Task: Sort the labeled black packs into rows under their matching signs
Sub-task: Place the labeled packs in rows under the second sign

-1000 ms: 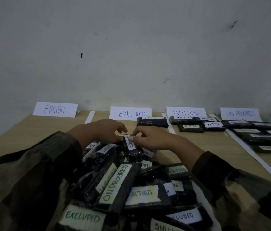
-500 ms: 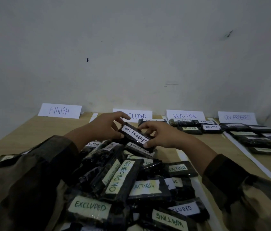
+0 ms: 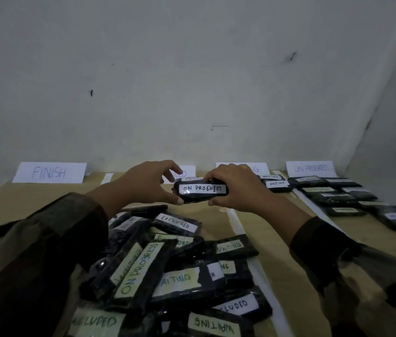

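Observation:
I hold one black pack labelled ON PROGRESS [image 3: 201,193] level above the table, label facing me. My left hand [image 3: 148,182] pinches its left end and my right hand [image 3: 234,188] grips its right end. Below lies a loose pile of labelled black packs [image 3: 167,271]. White signs stand along the wall: FINISH [image 3: 49,172], EXCLUDED [image 3: 187,171] partly hidden by my hands, WAITING [image 3: 257,168] half hidden, and ON PROGRESS [image 3: 310,168]. Several packs lie in rows under the ON PROGRESS sign [image 3: 343,194], and a few under WAITING [image 3: 277,184].
White tape strips [image 3: 243,229] divide the wooden table [image 3: 21,203] into columns. A grey wall rises right behind the signs, with a corner at the right. My camouflage sleeves [image 3: 34,251] cover the lower corners.
Both hands lifted the ON PROGRESS pack out of the pile, raised it higher and turned it level with the label towards me.

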### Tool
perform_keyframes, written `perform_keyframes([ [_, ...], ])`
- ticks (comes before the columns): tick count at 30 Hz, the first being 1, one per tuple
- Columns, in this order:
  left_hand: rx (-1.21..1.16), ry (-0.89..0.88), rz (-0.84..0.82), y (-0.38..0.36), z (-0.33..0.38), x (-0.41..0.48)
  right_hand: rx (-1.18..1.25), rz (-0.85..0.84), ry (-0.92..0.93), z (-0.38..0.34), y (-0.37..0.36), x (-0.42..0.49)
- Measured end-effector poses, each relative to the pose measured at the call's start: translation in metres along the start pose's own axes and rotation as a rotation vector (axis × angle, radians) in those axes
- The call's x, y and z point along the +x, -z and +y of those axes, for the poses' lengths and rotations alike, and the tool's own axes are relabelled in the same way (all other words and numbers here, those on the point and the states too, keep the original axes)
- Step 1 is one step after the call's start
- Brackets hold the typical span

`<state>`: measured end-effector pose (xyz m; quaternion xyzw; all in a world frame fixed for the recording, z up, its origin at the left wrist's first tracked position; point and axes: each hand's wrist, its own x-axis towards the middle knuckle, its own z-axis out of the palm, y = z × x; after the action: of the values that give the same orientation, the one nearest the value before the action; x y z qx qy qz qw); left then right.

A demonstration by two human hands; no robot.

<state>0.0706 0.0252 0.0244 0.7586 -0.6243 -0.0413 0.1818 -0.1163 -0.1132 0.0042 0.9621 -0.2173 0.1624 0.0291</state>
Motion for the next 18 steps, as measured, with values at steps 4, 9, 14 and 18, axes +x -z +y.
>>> perform_keyframes([
  [4, 0.069, -0.083, -0.089, -0.005, 0.022, 0.026, -0.124, -0.015, -0.092, 0.041, 0.002, -0.017],
  [9, 0.189, -0.191, -0.105, -0.024, 0.061, 0.063, -0.15, -0.056, -0.249, 0.097, 0.004, -0.049],
  [14, 0.254, -0.309, -0.127, -0.054, 0.106, 0.094, -0.144, -0.093, -0.366, 0.152, 0.006, -0.083],
  [18, 0.264, -0.384, -0.154, -0.085, 0.142, 0.115, -0.161, -0.107, -0.431, 0.19, 0.009, -0.111],
])
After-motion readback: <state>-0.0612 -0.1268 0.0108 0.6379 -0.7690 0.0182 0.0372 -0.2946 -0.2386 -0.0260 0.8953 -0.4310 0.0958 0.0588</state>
